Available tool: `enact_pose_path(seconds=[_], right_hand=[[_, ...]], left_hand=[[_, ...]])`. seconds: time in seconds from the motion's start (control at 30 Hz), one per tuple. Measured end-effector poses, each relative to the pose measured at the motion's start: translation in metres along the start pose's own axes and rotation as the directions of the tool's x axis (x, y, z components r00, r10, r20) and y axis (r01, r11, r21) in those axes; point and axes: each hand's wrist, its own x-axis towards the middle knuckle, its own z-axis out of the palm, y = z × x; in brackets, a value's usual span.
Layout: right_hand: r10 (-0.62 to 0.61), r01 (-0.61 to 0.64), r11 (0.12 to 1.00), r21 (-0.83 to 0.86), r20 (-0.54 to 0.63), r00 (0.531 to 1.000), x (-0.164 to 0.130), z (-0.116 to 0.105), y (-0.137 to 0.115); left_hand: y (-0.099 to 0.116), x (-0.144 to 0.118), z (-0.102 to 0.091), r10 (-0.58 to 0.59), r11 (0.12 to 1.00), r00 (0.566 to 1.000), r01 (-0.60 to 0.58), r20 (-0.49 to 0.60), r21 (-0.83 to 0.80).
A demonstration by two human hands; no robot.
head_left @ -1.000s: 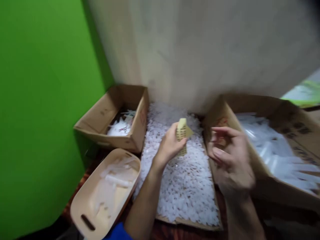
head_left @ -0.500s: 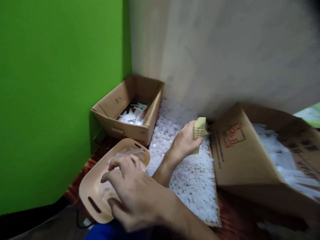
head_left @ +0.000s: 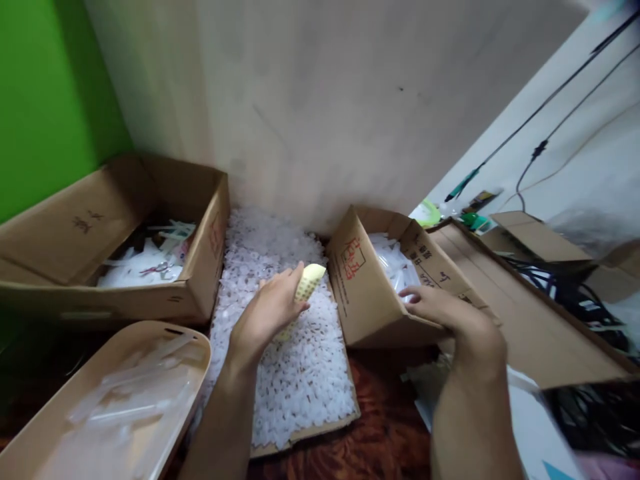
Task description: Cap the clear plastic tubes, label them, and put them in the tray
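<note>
My left hand [head_left: 267, 313] holds a curled yellow sheet of small labels [head_left: 307, 283] above a flat cardboard tray [head_left: 320, 427] heaped with small white plastic pieces [head_left: 300, 373]. My right hand [head_left: 450, 317] reaches over the front wall of a cardboard box [head_left: 367, 300] on the right, fingers dipping toward the clear plastic bags [head_left: 395, 263] inside it. Whether those fingers grip a bag is hidden by the box edge.
A beige plastic tub [head_left: 100, 400] with clear bags sits at the lower left. Behind it stands a cardboard box [head_left: 125, 267] holding white pieces and scissors. Flattened cardboard [head_left: 525, 313], cables and small items lie at the right. A green wall and a grey wall close the back.
My right hand swung from the beige tub on the left across to the box on the right. The view turned right. My left hand kept the label sheet over the white pieces.
</note>
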Motion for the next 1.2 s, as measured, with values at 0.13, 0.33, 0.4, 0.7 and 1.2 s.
enact_pose_path(seconds=[0.13, 0.33, 0.4, 0.7, 1.2], right_hand=[[-0.017, 0.003, 0.998, 0.064, 0.215, 0.977, 0.006, 0.009, -0.005], [0.04, -0.045, 0.999, 0.022, 0.201, 0.979, 0.014, -0.004, -0.017], [0.028, -0.035, 0.999, 0.029, 0.208, 0.978, 0.018, -0.005, -0.022], [0.02, -0.048, 0.996, 0.08, 0.321, 0.947, 0.002, -0.002, -0.026], [-0.302, 0.65, 0.691, 0.315, -0.692, 0.656, -0.039, 0.024, -0.089]], left_hand=[[-0.003, -0.007, -0.004, 0.056, 0.998, 0.989, -0.06, 0.138, 0.022], [-0.001, 0.008, 0.018, 0.016, 1.0, 0.971, -0.014, 0.239, -0.011], [0.004, 0.016, 0.033, 0.018, 1.0, 0.982, -0.019, 0.189, 0.0], [0.014, 0.016, 0.081, 0.058, 0.998, 0.99, -0.054, 0.13, -0.029], [0.016, 0.031, 0.023, -0.129, 0.767, 0.912, -0.157, -0.389, -0.622]])
